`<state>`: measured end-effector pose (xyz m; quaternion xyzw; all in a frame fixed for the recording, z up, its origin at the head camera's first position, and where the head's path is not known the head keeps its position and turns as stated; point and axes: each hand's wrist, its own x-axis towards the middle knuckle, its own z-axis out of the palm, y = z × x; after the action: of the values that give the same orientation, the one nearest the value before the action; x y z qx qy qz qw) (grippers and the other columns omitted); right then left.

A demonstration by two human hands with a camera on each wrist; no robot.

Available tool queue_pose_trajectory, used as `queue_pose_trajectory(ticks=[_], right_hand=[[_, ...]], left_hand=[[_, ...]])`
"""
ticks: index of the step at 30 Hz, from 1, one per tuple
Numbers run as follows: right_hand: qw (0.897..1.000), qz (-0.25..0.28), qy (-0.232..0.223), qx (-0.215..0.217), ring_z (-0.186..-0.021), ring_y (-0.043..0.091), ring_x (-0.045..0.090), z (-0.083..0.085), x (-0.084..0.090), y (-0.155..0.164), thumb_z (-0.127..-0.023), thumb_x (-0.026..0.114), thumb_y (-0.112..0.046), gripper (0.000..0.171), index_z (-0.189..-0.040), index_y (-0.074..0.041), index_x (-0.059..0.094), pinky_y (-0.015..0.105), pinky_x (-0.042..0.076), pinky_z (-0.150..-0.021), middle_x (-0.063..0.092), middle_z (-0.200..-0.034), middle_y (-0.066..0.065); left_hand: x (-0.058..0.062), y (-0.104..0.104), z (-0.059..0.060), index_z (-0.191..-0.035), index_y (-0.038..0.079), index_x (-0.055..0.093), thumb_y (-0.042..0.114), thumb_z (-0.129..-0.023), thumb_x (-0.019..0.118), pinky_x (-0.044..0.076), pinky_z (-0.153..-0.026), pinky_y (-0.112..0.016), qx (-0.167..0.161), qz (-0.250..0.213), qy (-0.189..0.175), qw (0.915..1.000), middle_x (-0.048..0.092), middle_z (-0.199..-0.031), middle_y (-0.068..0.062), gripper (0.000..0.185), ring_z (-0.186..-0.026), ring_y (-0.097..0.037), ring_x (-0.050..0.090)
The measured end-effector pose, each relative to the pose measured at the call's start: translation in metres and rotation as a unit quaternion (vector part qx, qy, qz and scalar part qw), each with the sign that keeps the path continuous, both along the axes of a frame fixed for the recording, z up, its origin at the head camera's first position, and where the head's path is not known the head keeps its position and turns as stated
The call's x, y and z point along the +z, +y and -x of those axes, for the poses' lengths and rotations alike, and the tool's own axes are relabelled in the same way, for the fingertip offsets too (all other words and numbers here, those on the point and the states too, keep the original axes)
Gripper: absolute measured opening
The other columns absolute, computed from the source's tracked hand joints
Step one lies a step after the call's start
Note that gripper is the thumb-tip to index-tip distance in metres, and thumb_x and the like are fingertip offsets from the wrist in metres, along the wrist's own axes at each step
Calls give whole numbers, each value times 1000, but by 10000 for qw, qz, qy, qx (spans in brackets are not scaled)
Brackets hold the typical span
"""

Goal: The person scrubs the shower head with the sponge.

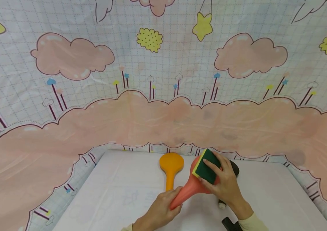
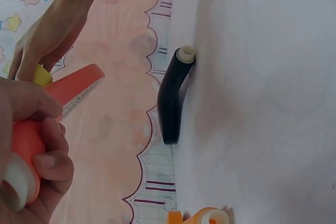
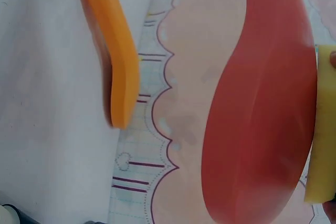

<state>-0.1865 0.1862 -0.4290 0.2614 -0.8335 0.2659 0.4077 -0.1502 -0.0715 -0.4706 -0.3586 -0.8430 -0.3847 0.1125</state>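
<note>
In the head view, my left hand [image 1: 163, 207] grips the handle of a coral handheld shower head [image 1: 187, 189], tilted up to the right above the table. My right hand [image 1: 225, 178] holds a green and yellow sponge [image 1: 208, 166], scouring side outward. The sponge's yellow side [image 3: 321, 129] lies against the smooth back of the coral head in the right wrist view. From the left wrist, the speckled spray face shows on its underside, and my left fingers [image 2: 52, 150] curl round the handle near its white end.
An orange shower head [image 1: 171, 165] lies on the white table [image 1: 108, 192], left of the coral one. Partly hidden behind my right hand is a black shower head [image 2: 173, 95], its pale connector toward me. A patterned cloth [image 1: 151, 122] hangs behind the table.
</note>
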Motion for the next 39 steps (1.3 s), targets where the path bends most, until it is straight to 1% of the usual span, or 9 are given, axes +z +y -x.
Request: queue_pose_trajectory(ticks=[3, 5, 9, 13, 18, 23, 28, 32, 39], right_hand=[[9999, 28, -76, -84, -123, 38, 45, 2, 0, 1, -73, 85, -37, 57, -124, -17, 68, 56, 57, -75, 51, -140, 24], [9999, 30, -104, -118, -123, 38, 45, 2, 0, 1, -68, 88, -31, 61, -124, -17, 68, 55, 57, -75, 50, -140, 24], [9998, 24, -148, -99, -124, 40, 45, 3, -2, 0, -74, 84, -39, 58, -124, -18, 68, 57, 56, -79, 49, -142, 23], [9999, -8, -149, -16, -125, 39, 44, 3, -4, -3, -83, 71, -55, 55, -124, -19, 68, 59, 54, -83, 49, -142, 21], [9999, -89, -60, 96, -123, 38, 45, 3, -5, -7, -86, 61, -63, 57, -122, -19, 68, 58, 55, -81, 50, -142, 20], [9992, -178, -331, 147, -127, 34, 43, 1, -6, -11, -86, 56, -68, 61, -124, -22, 67, 56, 55, -85, 47, -146, 17], [9990, -233, -349, 140, -128, 33, 42, -1, -4, -13, -86, 57, -67, 61, -124, -22, 67, 56, 55, -86, 46, -147, 17], [9991, -177, -355, 138, -127, 34, 43, -2, -3, -12, -84, 62, -65, 59, -124, -21, 68, 57, 55, -85, 47, -146, 18], [9997, 10, -249, 30, -124, 36, 45, 2, -7, -3, -85, 64, -61, 58, -124, -18, 67, 57, 55, -81, 49, -143, 20]], left_hand=[[-1, 0, -1, -131, 4, 57, 10, -85, 71, 47, -71, -13, -14, 51, 237, 9997, 70, -94, -2, 48, -74, -3, 54], [-1, 0, -1, -131, 4, 57, 9, -85, 71, 46, -70, -12, -2, 72, 288, 9996, 70, -93, -2, 49, -73, -2, 53], [-2, 1, 0, -131, 3, 57, 10, -85, 71, 46, -71, -12, 49, 162, 342, 9993, 70, -93, -2, 49, -73, -3, 54], [-2, 2, 2, -131, 3, 57, 9, -85, 70, 46, -71, -12, 75, 215, 289, 9993, 70, -93, -2, 48, -73, -3, 54], [-3, 4, 3, -129, 2, 58, 7, -84, 70, 45, -69, -11, 110, 148, 421, 9989, 69, -92, -3, 47, -72, -3, 53], [-1, 5, 4, -128, 2, 59, 7, -84, 71, 45, -67, -13, 236, 19, 343, 9991, 70, -95, -5, 46, -72, -3, 52], [1, 4, 5, -128, 2, 59, 7, -83, 72, 46, -68, -16, 325, -105, 236, 9991, 71, -97, -5, 46, -73, -4, 53], [2, 3, 6, -129, -1, 59, 8, -84, 71, 46, -68, -16, 325, -175, 109, 9993, 71, -100, -8, 47, -74, -4, 53], [2, 3, 9, -128, -4, 60, 7, -82, 73, 44, -66, -15, 468, -497, 167, 9975, 72, -100, -10, 49, -72, -4, 51]])
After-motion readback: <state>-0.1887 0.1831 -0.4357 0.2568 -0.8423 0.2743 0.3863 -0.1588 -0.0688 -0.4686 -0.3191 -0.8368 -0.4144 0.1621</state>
